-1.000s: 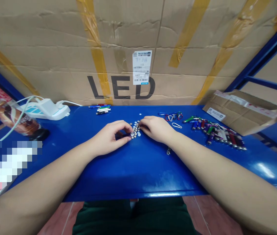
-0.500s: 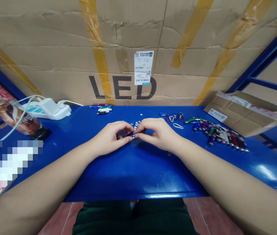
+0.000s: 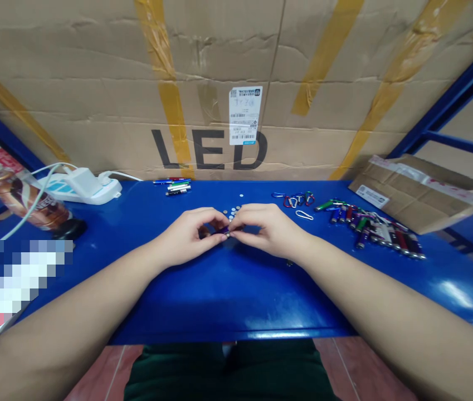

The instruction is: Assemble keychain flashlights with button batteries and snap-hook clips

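Left hand [image 3: 184, 235] pinches a purple tube [image 3: 222, 229] between the surface's [image 3: 219, 303] far and near edges, while the right hand [image 3: 270, 227], fingertips narrowed, contents indeterminable, appears to be working its end, judged to call next for steady alignment.

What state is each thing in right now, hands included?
Left hand, pinching a purple tube.
Right hand, fingertips at the tube's end; grip unclear.
Purple tube, held, mostly hidden.
Small discs, loose on the table, partly hidden.
Carabiners, lying loose; gates too small to tell.
Colored tubes, lying bunched.
Power strip, adapter plugged in.
Large carton, taped.
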`<action>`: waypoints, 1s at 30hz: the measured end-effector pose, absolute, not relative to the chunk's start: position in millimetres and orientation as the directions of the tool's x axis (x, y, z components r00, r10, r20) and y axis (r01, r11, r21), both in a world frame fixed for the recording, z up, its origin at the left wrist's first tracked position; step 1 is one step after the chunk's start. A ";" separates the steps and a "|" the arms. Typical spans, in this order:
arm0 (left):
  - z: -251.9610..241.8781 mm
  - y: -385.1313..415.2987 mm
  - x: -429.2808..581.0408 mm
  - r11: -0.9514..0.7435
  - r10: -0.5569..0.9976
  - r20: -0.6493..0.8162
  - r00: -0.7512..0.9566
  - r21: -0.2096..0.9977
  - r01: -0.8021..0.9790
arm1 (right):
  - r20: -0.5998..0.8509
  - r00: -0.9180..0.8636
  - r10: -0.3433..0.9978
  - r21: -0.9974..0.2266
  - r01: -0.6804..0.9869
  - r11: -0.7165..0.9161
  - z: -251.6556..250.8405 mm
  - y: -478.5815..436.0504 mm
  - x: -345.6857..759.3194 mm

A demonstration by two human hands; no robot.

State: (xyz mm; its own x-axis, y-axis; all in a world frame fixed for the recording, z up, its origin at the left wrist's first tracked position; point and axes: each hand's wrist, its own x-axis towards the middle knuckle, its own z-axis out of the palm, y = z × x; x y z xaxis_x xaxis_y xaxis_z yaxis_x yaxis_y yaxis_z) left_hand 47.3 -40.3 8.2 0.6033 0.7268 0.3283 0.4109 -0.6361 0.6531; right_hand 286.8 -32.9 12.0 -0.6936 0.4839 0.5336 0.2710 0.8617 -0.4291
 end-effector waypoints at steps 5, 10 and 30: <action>7.6 -39.9 47.8 -0.642 0.713 0.352 0.606 0.674 0.365 | 0.564 -0.700 0.438 -0.397 0.235 0.887 17.2 -34.8 289.7; 6.3 -38.2 46.3 -0.644 0.716 0.366 0.594 0.675 0.361 | 0.520 -0.678 0.520 -0.352 0.384 0.854 20.7 -29.7 302.5; 6.7 -36.9 44.7 -0.650 0.716 0.364 0.596 0.659 0.379 | 0.060 -0.802 0.595 -0.205 0.573 0.793 22.0 -32.6 300.8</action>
